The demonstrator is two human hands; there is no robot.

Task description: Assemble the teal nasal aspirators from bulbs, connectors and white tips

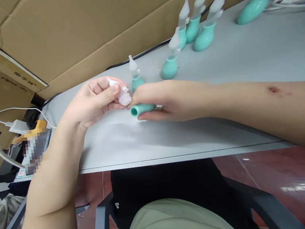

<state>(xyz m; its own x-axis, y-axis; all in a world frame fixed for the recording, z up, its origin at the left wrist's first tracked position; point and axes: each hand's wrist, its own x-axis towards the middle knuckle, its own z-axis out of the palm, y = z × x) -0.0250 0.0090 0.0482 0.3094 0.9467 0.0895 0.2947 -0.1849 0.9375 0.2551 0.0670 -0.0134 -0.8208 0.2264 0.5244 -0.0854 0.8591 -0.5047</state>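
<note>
My left hand [92, 101] pinches a whitish translucent nozzle [124, 96] between thumb and fingers, its narrow tip pointing up and left. My right hand [163, 93] is closed around a teal rubber bulb [143, 109] whose round open mouth faces left. A bit of clear or white plastic shows by the right palm; what it belongs to I cannot tell. Both hands are close together above the grey table [111, 141], the fingers nearly meeting at the nozzle's wide end. Just behind them stands a small bulb nasal aspirator [137, 81] with a teal base and clear tip.
Several more teal bulb aspirators [169, 67] stand toward the back right, with another leaning at the far right [257, 5]. A cardboard wall [103, 24] and a black cable [148, 50] run along the back. At left are a white charger [18, 126] and a yellow tool [39, 127].
</note>
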